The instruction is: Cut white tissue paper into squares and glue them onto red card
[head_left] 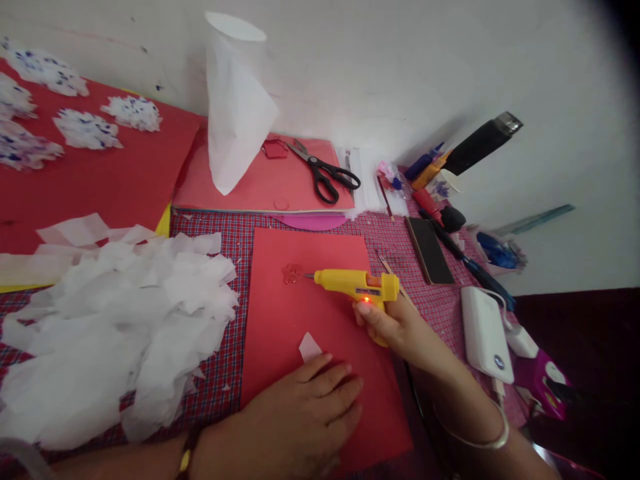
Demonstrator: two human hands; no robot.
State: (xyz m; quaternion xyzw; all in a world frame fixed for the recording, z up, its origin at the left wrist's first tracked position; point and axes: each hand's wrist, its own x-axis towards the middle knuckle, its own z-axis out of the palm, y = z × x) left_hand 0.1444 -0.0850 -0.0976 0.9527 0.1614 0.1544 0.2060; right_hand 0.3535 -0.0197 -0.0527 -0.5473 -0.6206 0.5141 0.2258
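Note:
My right hand point(381, 321) is closed around the handle of a yellow glue gun point(345, 280), whose indicator glows orange-red. The nozzle points left, close to a small patch of clear glue point(292, 273) on a sheet of red paper point(280, 320). Lower down, my left hand point(305, 417) lies flat on the same sheet with its fingers stretched out. By its fingertips a small piece of white paper point(310, 347) shows, partly covered by the hand; whether the fingers press on it I cannot tell.
A large heap of white tissue pieces point(100, 333) spreads on the left. Behind lie scissors point(327, 177) and a white paper roll point(235, 113). At right are a dark phone point(429, 250), a white power bank point(485, 333) and several pens. Red board point(145, 167) with white tufts fills the upper left.

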